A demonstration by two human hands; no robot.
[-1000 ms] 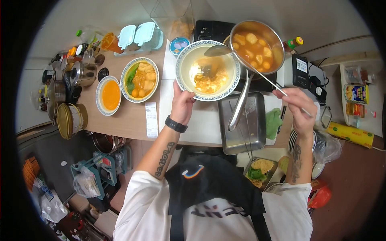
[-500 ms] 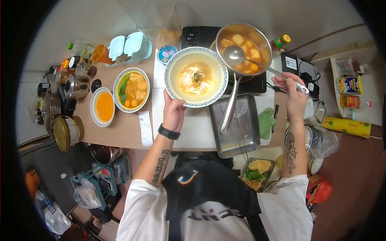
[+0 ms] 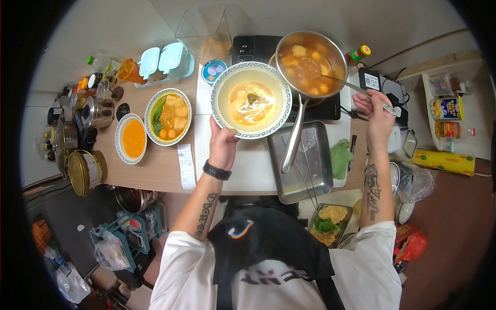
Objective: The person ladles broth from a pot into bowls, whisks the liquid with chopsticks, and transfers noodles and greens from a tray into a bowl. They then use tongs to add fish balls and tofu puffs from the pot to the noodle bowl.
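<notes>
My left hand [image 3: 225, 142] grips the near rim of a wide bowl [image 3: 276, 116] with a blue patterned edge. Pale orange broth with white streaks and a dark lump in the middle lies in it. My right hand [image 3: 376, 108] is closed around the handle of a ladle [image 3: 356, 88]. The ladle's head is sunk in the broth of a steel saucepan [image 3: 300, 92], among orange and pale chunks, and its cup is hidden. This saucepan sits on a black induction cooker [image 3: 248, 49], right beside the bowl, with its long handle pointing towards me.
A metal tray [image 3: 305, 191] with chopsticks lies in front of the saucepan, a green cloth [image 3: 341, 157] at its right. Leftward stand a filled noodle bowl [image 3: 170, 116] and a bowl of orange soup [image 3: 133, 138]. A sauce bottle [image 3: 357, 53] is behind the saucepan, and a receipt [image 3: 186, 165] lies near the edge.
The ladle's head has gone down from above the saucepan into its broth. The liquid in the bowl looks more orange and fuller. My left hand has hardly moved.
</notes>
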